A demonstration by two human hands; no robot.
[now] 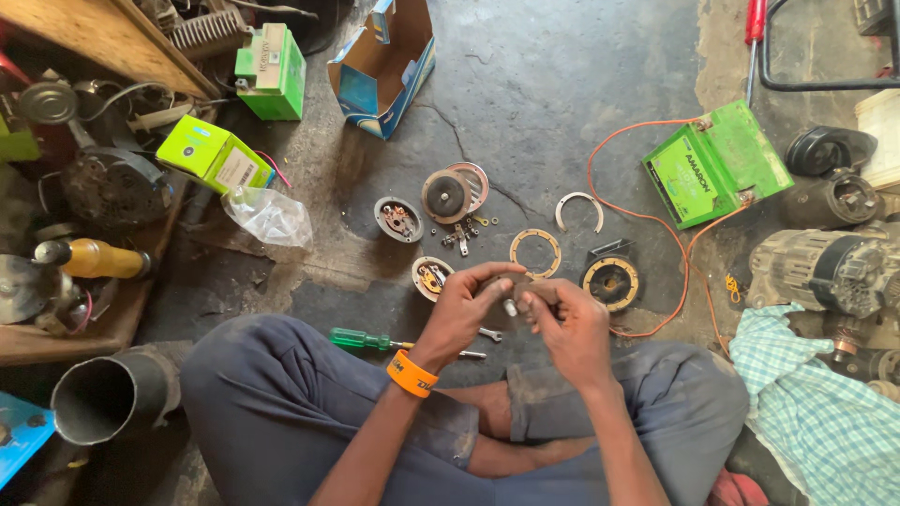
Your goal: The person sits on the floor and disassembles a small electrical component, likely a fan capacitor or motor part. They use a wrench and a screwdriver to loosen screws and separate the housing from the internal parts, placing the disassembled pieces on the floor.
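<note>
Small metal part (pixel 512 302), centre frame.
Left hand (pixel 464 309) and right hand (pixel 572 323) fingers pinched on it; green screwdriver (pixel 361 339) lower left.

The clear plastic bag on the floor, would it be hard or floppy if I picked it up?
Probably floppy: the clear plastic bag lies crumpled and wrinkled on the concrete floor, holding no firm shape. It looks thin and see-through, so likely very light. A push would probably slide or crumple it rather than roll it. Whether anything is inside is hard to tell.
</note>
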